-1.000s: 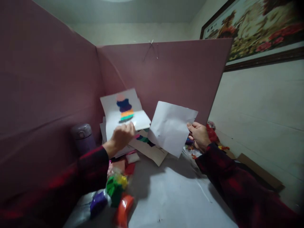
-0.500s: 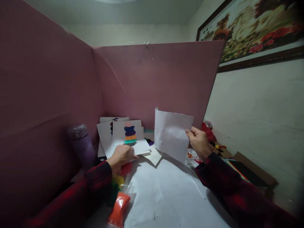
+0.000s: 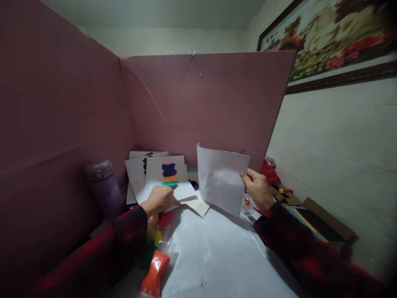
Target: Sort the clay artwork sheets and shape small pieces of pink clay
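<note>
Standing at left, a purple bottle rises near the left hand, curled at the near edge of a striped sheet; whether its fingers grip it cannot be told. Beside that, 1 blank sheet bows over the bench, its right edge pinched by the right hand. Likely light, limp and easily creased, it should handle best by opposite edges.

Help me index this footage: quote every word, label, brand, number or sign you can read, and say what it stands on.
Readable text: none.
Framed picture: small dark marks near its upper left, too small to read.
Sheet in the right hand: no writing on the visible side.
Bottle: no legible lettering.
</note>
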A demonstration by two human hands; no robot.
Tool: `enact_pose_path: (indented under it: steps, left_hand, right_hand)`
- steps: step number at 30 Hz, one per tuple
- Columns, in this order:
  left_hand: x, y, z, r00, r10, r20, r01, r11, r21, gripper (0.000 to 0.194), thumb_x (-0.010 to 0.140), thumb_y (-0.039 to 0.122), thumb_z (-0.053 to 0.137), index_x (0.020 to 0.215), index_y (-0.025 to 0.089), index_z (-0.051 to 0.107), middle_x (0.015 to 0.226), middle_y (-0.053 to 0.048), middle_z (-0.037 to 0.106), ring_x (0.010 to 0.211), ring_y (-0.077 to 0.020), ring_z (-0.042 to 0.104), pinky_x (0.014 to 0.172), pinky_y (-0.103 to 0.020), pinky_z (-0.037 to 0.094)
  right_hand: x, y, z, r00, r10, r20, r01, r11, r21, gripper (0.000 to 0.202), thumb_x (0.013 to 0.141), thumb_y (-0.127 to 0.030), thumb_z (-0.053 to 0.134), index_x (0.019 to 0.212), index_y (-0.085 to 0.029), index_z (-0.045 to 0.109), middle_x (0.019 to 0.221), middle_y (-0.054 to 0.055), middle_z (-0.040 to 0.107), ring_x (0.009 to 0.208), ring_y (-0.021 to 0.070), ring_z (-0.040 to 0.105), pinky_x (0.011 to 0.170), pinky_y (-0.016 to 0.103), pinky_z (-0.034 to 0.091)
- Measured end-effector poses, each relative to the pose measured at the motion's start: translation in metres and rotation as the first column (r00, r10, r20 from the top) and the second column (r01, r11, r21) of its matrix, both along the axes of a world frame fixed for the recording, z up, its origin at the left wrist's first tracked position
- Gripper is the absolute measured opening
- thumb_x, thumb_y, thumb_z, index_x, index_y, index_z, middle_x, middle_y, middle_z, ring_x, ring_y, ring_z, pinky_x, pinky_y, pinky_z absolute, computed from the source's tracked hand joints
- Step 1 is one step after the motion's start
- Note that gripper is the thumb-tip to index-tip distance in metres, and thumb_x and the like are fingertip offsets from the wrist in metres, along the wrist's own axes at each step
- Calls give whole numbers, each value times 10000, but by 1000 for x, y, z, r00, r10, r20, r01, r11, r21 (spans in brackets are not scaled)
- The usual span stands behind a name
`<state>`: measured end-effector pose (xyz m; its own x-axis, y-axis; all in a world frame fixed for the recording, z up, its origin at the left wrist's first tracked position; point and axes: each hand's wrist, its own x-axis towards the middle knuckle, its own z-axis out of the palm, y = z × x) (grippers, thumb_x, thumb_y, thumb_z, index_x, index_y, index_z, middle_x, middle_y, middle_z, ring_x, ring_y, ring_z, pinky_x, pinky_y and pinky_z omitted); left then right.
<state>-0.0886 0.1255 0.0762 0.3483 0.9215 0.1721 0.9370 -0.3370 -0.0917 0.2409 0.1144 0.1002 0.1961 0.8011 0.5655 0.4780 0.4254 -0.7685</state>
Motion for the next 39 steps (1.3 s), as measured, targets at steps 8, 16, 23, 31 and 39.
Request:
enact_pose_path:
  steps: [8,16,23,31,39]
  left_hand:
    - [15,-3,-6,992,-54,-115,62,996,64,241,828,175,462,703,122,660,709,-164,674,679,-248,653,607,-311,416]
    - [-19,11,46,949,313,45,-311,901,301,368,902,278,325,881,139,665,815,-179,694,725,-293,671,595,-333,440]
    - [-48,5,100,853,457,254,-519,682,515,391,914,314,299,915,152,655,788,-147,693,734,-283,658,597,-336,430]
    - [-56,-2,129,861,452,234,-480,571,665,387,943,315,284,845,155,622,725,-106,663,662,-253,638,540,-297,367]
    - [-46,-13,115,958,277,-76,-165,746,645,253,946,218,325,929,140,565,812,-90,646,755,-216,616,556,-268,325]
  right_hand:
    - [1,-3,0,991,-100,94,100,995,3,259,786,-401,510,685,-173,581,545,-25,523,528,120,432,481,202,306]
    - [-4,-9,13,966,-217,143,212,976,50,295,798,-414,473,663,-172,576,517,-35,459,506,120,404,495,219,294]
    - [-31,-16,29,896,-364,255,315,925,215,338,876,-361,423,967,-168,685,626,47,630,555,170,531,547,246,344]
    - [-112,-9,26,644,-277,713,86,952,293,438,880,-155,368,1294,-112,508,961,151,673,692,201,622,565,261,382]
    - [-192,0,-48,229,42,972,-159,987,-5,429,883,-54,305,1275,-14,474,1050,281,626,760,277,670,553,372,515]
